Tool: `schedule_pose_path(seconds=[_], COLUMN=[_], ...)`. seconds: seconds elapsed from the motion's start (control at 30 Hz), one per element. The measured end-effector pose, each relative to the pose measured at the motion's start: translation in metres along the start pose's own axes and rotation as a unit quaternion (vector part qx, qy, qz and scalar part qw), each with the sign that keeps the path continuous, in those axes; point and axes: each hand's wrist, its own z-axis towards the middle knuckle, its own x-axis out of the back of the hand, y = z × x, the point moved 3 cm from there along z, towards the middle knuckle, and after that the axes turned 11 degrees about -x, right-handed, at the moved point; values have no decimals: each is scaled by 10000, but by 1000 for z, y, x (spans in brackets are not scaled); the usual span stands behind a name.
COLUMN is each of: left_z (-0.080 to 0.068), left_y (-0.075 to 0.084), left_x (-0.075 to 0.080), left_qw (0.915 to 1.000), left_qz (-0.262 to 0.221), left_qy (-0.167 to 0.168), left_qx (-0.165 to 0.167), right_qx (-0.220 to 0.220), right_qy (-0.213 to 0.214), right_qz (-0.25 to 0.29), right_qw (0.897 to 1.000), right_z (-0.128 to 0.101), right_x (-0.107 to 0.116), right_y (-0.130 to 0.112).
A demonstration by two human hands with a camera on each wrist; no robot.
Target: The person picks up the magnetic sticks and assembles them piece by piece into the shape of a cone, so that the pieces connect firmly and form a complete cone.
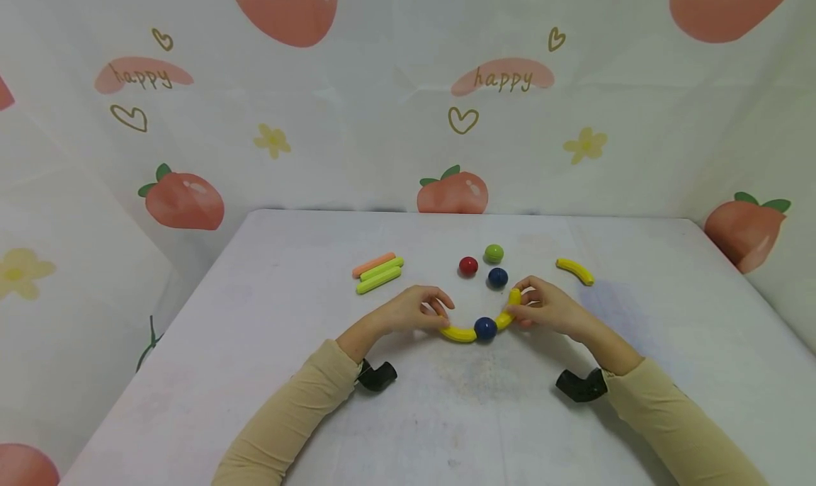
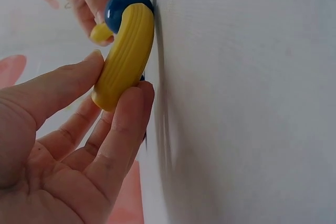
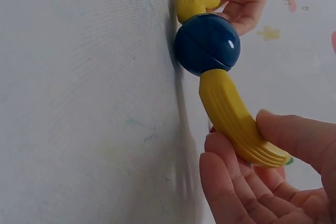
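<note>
On the table (image 1: 255,373), a blue ball (image 1: 485,328) joins two yellow curved sticks between the hands. The left hand (image 1: 414,310) pinches the 9 o'clock stick (image 1: 457,334); the right hand (image 1: 548,307) pinches the 2 o'clock stick (image 1: 508,310). The arc runs left-right, ends pointing toward 12.

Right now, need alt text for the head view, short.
Two hands hold a yellow curved chain on a white table: left hand and right hand each pinch a yellow piece joined by a blue ball. Three loose balls lie behind.
</note>
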Motion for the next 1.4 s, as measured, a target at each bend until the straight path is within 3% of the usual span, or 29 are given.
schedule_pose_path(seconds=[0.67,1.07,1.27,1.4], left_z=[8,9,9,13], left_y=[10,14,16,13], left_x=[-20,-25,-20,-12], left_qw=[9984,9963,9967,9982], left_qz=[38,22,128,203], left_qy=[-545,-838,-791,-564], left_qx=[-127,-182,-126,-95], right_qx=[133,229,163,111], right_qy=[-318,-543,-518,-516], right_qz=[-228,-321,-506,-566], right_qw=[9991,9977,9972,9970], right_z=[-1,-3,-3,-2], right_x=[-6,-6,-6,-6], right_y=[-1,-1,-1,0])
